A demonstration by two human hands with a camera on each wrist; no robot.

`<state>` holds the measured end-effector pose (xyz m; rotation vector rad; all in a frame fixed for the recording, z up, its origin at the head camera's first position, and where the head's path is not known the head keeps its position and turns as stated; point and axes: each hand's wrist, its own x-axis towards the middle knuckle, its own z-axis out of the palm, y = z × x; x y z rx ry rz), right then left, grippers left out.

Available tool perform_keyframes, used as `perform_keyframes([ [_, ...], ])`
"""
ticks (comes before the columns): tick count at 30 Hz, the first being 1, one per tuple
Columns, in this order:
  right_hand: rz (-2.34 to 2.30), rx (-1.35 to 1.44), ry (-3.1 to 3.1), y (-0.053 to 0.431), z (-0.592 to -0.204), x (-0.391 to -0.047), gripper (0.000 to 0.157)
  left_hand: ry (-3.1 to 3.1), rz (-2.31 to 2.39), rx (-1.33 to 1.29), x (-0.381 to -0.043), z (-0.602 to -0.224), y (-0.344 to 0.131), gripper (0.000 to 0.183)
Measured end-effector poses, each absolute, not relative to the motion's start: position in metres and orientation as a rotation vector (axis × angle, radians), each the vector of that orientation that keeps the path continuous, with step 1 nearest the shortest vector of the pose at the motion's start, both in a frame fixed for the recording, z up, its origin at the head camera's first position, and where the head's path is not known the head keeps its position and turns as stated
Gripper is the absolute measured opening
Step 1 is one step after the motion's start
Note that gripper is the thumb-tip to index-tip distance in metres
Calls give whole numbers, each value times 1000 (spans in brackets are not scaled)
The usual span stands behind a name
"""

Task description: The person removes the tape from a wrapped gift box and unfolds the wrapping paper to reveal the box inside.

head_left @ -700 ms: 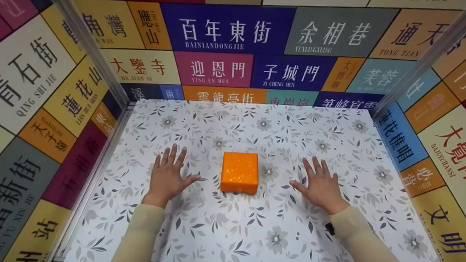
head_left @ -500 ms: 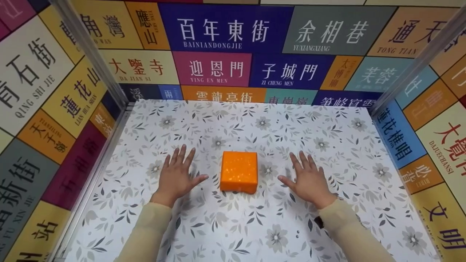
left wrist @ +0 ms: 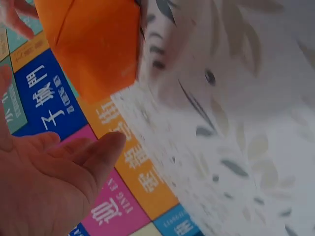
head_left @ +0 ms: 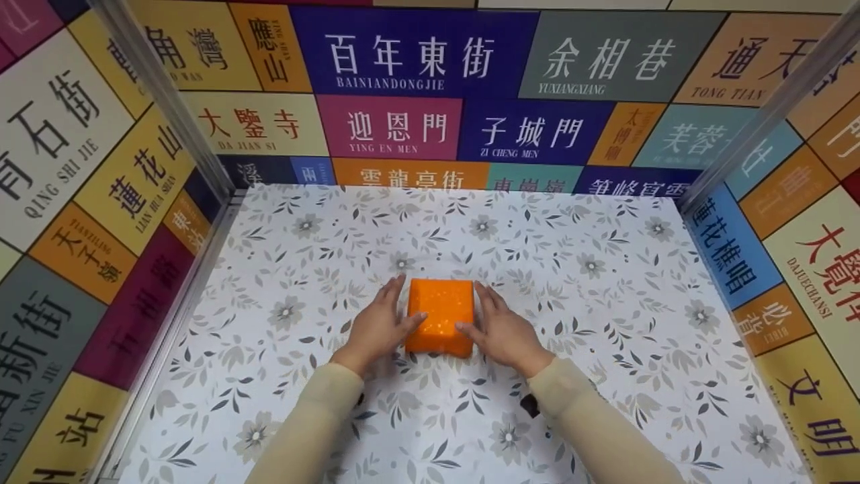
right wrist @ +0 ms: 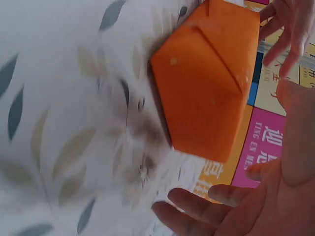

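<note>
An orange wrapped box (head_left: 441,317) sits on the flower-patterned tabletop, between my two hands. My left hand (head_left: 376,329) is at its left side, thumb reaching over the near left edge in the head view. On the other side my right hand (head_left: 507,333) mirrors it, its thumb at the box's right edge. Both wrist views show the fingers extended and a gap between each palm and the box; the left wrist view has the left hand (left wrist: 49,182) below the box (left wrist: 93,49). In the right wrist view, the right hand (right wrist: 246,206) lies below the box's folded side (right wrist: 197,93).
A white tabletop (head_left: 269,376) with grey leaves and flowers spreads around the box. Panels with coloured street-name signs (head_left: 416,54) stand along the back and both sides. Metal posts (head_left: 201,128) mark the back corners.
Both hands have moved inward from either side of the tabletop to the sides of the box. The box has stayed in place.
</note>
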<state>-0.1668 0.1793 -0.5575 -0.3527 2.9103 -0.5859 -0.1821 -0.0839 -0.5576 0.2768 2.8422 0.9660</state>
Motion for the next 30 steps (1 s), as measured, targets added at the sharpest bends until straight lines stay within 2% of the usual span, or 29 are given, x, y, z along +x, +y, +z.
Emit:
perform_keyframes([
  [12, -922, -207, 2801, 157, -574, -168, 95, 2658, 1133, 72, -190, -566, -61, 75],
  [19, -1023, -102, 2682, 158, -575, -170, 88, 2586, 1179, 39, -191, -567, -61, 69],
  [30, -1049, -89, 2659, 158, -573, -171, 87, 2530, 1223, 49, -192, -569, -62, 65],
])
